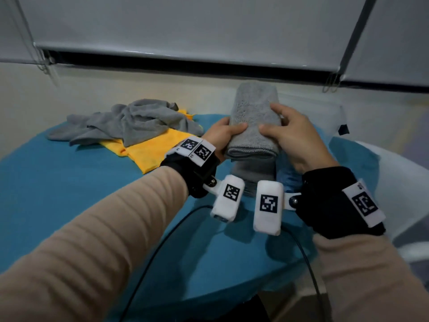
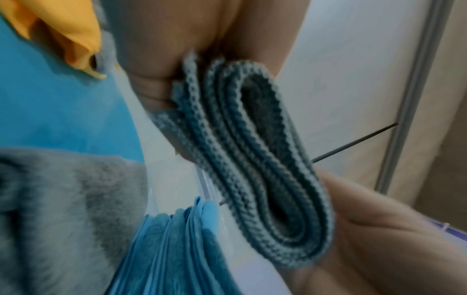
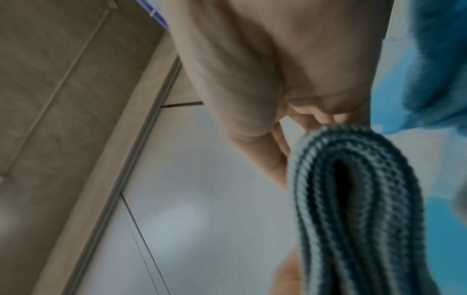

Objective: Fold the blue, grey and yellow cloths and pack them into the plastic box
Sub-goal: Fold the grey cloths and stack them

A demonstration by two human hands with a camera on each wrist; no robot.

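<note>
Both hands hold one folded grey cloth (image 1: 253, 122) in the air, above a clear plastic box (image 1: 336, 112). My left hand (image 1: 222, 135) grips its left side with the thumb on top. My right hand (image 1: 285, 129) grips the right side, thumb and fingers curled over it. The left wrist view shows the cloth's layered edge (image 2: 265, 169) pinched between the two hands; the right wrist view shows that edge (image 3: 359, 199) too. Inside the box stand another folded grey cloth (image 1: 253, 173) and a folded blue cloth (image 2: 171, 249). A crumpled grey cloth (image 1: 130, 122) lies on yellow cloth (image 1: 151, 149) at the left.
A blue cover (image 1: 69, 182) lies over the round table. A white chair (image 1: 394, 182) stands to the right of it. Black cables (image 1: 304, 254) run from the wrist cameras over the near edge. Window blinds (image 1: 185, 31) hang behind the table.
</note>
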